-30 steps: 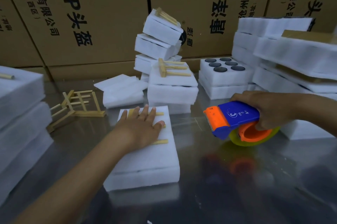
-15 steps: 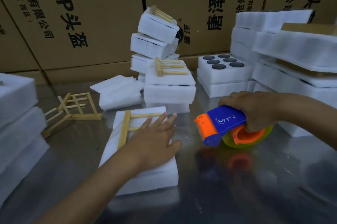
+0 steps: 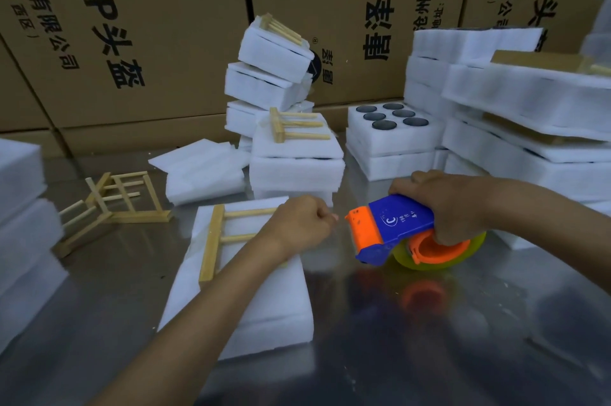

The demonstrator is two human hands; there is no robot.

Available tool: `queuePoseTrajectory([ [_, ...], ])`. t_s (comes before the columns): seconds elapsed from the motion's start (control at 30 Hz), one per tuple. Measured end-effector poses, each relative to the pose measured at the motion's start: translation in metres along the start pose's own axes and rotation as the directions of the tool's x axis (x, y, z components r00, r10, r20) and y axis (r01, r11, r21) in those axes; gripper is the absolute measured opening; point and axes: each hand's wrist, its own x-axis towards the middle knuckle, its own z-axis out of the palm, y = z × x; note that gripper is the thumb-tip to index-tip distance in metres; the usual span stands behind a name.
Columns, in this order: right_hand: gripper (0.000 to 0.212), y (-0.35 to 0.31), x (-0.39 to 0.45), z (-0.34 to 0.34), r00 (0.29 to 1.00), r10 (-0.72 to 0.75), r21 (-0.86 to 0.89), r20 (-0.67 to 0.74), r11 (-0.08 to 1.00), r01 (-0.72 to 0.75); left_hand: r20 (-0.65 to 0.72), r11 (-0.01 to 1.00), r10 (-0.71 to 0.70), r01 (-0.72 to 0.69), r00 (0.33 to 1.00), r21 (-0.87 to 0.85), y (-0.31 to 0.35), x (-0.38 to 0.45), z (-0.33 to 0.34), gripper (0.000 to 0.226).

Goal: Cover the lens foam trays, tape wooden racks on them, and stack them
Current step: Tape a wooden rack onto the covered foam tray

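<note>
A covered white foam tray [image 3: 264,306] lies on the steel table in front of me, with a wooden rack [image 3: 211,240] on its far left part. My left hand [image 3: 297,227] hovers over the tray's far right corner. Its fingers are curled and pinch the thin clear tape end at the orange mouth of the tape dispenser [image 3: 393,223]. My right hand [image 3: 456,204] grips the blue dispenser's handle, just right of the tray and above the table. My left forearm hides the rack's right ends.
Behind the tray stands a stack of finished trays [image 3: 297,167], with a leaning pile behind it. An uncovered tray of dark lenses [image 3: 393,137] sits at the back right. Loose racks [image 3: 122,200] and foam sheets [image 3: 201,171] lie at left. Foam stacks [image 3: 529,128] and cartons [image 3: 165,42] surround the table.
My left hand lifted off the rack, moved right and curled its fingers at the dispenser's mouth. The dispenser came closer to the tray. The rack now lies uncovered.
</note>
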Motion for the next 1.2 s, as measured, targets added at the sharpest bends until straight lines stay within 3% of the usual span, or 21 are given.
queuePoseTrajectory([
  [0.13, 0.072, -0.014, -0.001, 0.001, 0.999, 0.032, -0.16, 0.021, 0.987, -0.028, -0.021, 0.998, 0.027, -0.026, 0.999, 0.051, -0.006, -0.004, 0.003, 0.011],
  [0.23, 0.076, -0.028, 0.004, 0.002, 0.997, 0.071, -0.287, 0.017, 0.956, -0.064, -0.027, 0.996, 0.041, -0.038, 0.999, 0.075, -0.004, -0.007, 0.003, 0.014],
  [0.47, 0.075, -0.041, 0.009, -0.003, 0.984, 0.164, -0.237, 0.064, 0.961, -0.145, -0.04, 0.996, 0.035, -0.032, 0.999, 0.08, -0.003, -0.008, 0.004, 0.016],
  [0.63, 0.072, -0.057, 0.016, 0.0, 0.974, 0.217, -0.301, 0.063, 0.935, -0.189, -0.036, 0.989, 0.037, -0.031, 0.999, 0.146, 0.0, -0.009, 0.005, 0.021],
  [0.83, 0.072, -0.069, 0.025, -0.002, 0.961, 0.268, -0.279, 0.07, 0.93, -0.24, -0.099, 0.996, 0.061, -0.067, 0.993, -0.063, -0.009, -0.004, 0.004, 0.014],
  [0.93, 0.067, -0.059, 0.02, 0.0, 0.958, 0.284, -0.188, 0.045, 0.944, -0.271, -0.087, 0.982, 0.066, -0.08, 0.994, -0.172, -0.011, -0.001, 0.004, 0.013],
  [1.07, 0.064, -0.03, 0.006, 0.013, 0.917, 0.384, 0.059, -0.108, 0.923, -0.38, -0.06, 0.974, 0.054, -0.066, 0.997, -0.216, -0.015, 0.002, 0.003, 0.019],
  [1.2, 0.081, -0.031, 0.004, 0.055, 0.744, 0.486, 0.119, -0.459, 0.863, -0.491, -0.033, 0.957, 0.029, -0.038, 0.999, -0.287, -0.015, 0.002, 0.002, 0.018],
])
